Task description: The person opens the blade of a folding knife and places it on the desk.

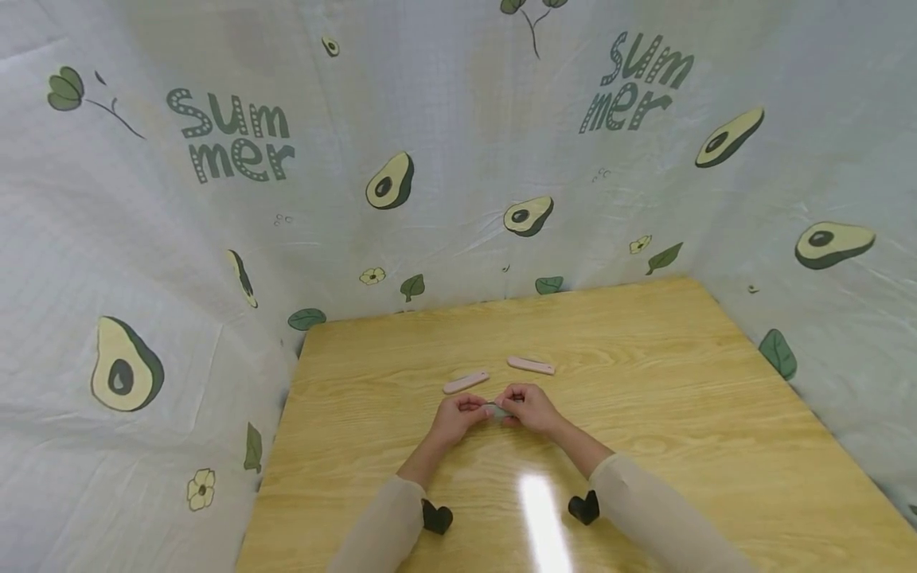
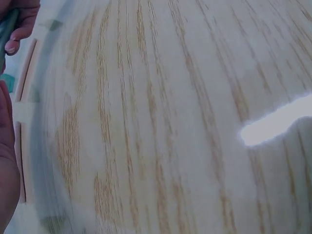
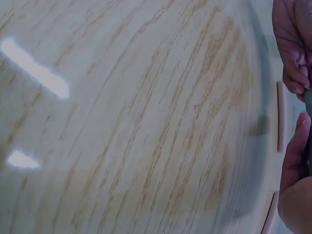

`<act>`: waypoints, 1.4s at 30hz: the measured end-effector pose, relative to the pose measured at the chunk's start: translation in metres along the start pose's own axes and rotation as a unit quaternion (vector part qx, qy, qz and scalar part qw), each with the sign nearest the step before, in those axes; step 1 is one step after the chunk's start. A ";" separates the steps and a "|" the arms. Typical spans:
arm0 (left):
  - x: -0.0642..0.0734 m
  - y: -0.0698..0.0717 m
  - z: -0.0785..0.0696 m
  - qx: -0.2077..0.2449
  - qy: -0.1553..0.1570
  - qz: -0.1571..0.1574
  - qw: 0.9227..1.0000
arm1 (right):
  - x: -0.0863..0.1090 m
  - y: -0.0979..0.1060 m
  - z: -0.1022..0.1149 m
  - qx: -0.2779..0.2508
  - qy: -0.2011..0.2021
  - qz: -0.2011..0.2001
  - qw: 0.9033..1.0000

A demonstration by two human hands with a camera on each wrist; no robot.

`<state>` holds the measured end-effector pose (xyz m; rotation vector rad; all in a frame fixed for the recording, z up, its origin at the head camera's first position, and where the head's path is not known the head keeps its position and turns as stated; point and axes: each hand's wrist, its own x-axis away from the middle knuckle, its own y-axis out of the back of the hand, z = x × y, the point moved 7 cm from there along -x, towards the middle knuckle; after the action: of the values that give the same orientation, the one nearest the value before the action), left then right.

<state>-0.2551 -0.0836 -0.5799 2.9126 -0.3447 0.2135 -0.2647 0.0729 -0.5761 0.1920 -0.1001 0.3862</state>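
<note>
Both hands meet over the wooden table around a small grey-green object (image 1: 497, 411), mostly covered by fingers. The left hand (image 1: 458, 417) pinches its left end between thumb and fingers. At the other end, the right hand (image 1: 528, 408) grips it with curled fingers. Its green edge (image 2: 7, 31) shows at the border of the left wrist view, and a dark green side (image 3: 308, 105) at the border of the right wrist view. I cannot tell its kind. Just beyond the hands lie two slim pink bars, a left one (image 1: 466, 382) and a right one (image 1: 531, 365), each with a small hole at one end.
The light wooden tabletop (image 1: 372, 374) has a bright glare streak near its front. A white cloth (image 1: 458, 231) printed with avocados, leaves and lettering hangs behind and along both sides. Black heart-shaped pieces (image 1: 438, 517) sit by the sleeves.
</note>
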 end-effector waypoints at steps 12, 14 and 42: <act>0.009 0.001 -0.016 0.022 0.001 0.011 1.000 | 0.001 -0.001 -0.001 -0.040 -0.010 -0.024 0.999; 0.005 0.002 -0.008 0.016 0.002 0.006 1.000 | 0.000 -0.003 -0.001 -0.046 -0.019 -0.018 0.999; 0.002 0.002 0.005 0.069 0.030 0.074 0.994 | -0.021 -0.008 0.058 0.239 0.130 0.214 0.938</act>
<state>-0.2534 -0.0870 -0.5842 3.0100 -0.5575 0.3591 -0.2850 0.0464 -0.5238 0.6032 0.2227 0.8667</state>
